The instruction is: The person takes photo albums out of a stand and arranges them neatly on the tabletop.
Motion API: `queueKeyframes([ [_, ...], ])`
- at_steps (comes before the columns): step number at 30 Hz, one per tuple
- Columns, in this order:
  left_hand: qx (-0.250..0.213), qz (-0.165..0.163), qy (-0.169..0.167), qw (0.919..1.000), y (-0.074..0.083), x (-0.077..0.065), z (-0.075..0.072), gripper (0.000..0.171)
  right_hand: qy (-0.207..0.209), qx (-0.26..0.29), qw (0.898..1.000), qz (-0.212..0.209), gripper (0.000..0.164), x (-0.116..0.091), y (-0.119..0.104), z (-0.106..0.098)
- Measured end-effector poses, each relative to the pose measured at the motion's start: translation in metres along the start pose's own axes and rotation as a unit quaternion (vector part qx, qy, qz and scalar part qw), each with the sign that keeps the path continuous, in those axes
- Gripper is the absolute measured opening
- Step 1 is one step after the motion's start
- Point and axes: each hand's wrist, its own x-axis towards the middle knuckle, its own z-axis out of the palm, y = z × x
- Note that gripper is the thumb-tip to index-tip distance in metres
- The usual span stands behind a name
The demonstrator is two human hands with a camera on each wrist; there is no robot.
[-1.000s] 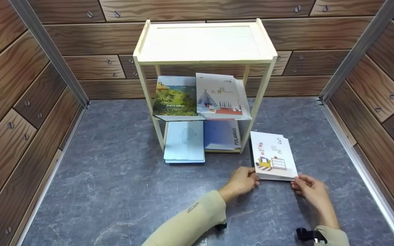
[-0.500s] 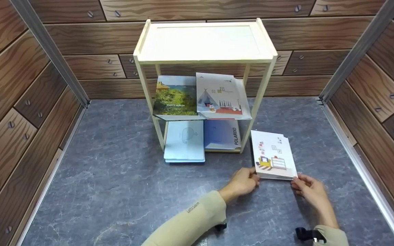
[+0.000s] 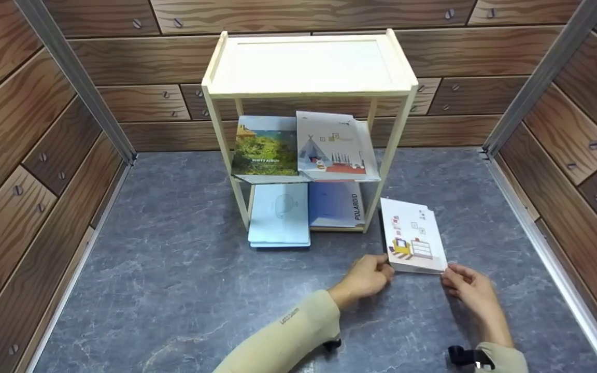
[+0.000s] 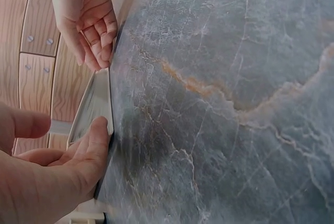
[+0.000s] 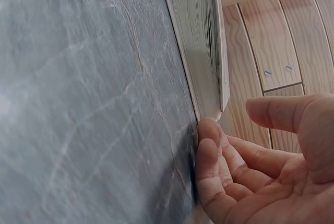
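A thick photo album (image 3: 415,235) with a white cover, showing a drawn yellow chair and cabinet, lies on the grey marbled floor. My left hand (image 3: 366,274) touches its near left corner with the fingertips. At the near right corner, the fingers of my right hand (image 3: 472,290) touch the album. Both wrist views show the thumbs standing off from the cover. Many page edges (image 5: 197,41) face my hands in the right wrist view. The undersides of the fingertips at the corners are partly hidden in the head view.
Left of the album stands a pale wooden shelf (image 3: 303,65). Its middle level bears a green photo album (image 3: 265,147) and a white illustrated album (image 3: 332,145). Below are light blue albums (image 3: 280,215), jutting out in front, and a blue Polaroid album (image 3: 335,204). Wood-patterned walls (image 3: 552,129) surround the floor.
The album's right side has shifted very slightly to the left. Both hands stay at its near corners, almost unmoved. The shelf's albums look the same.
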Motion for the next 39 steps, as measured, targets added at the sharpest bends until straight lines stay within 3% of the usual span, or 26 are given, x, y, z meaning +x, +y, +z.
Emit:
queueKeyframes([
  [8, 0.004, 0.016, -0.011, 0.9998, 0.0, -0.002, -0.009, 0.052, -0.002, -0.001, 1.0, -0.004, 0.058, 0.0, -0.002, 0.003],
  [16, -0.004, 0.0, -0.021, 0.9998, 0.002, -0.006, -0.022, 0.052, 0.006, -0.015, 1.0, -0.007, 0.057, -0.001, -0.007, 0.005],
  [24, -0.009, 0.041, -0.023, 0.9988, -0.001, -0.012, -0.038, 0.048, 0.016, -0.021, 1.0, -0.016, 0.053, -0.003, -0.015, 0.009],
  [30, -0.034, 0.043, -0.016, 0.9983, -0.001, -0.016, -0.05, 0.047, 0.015, -0.008, 0.999, -0.041, 0.05, -0.006, -0.023, 0.011],
  [39, -0.06, 0.059, -0.011, 0.9964, 0.005, -0.024, -0.074, 0.044, 0.003, -0.029, 0.998, -0.05, 0.051, -0.007, -0.041, 0.017],
])
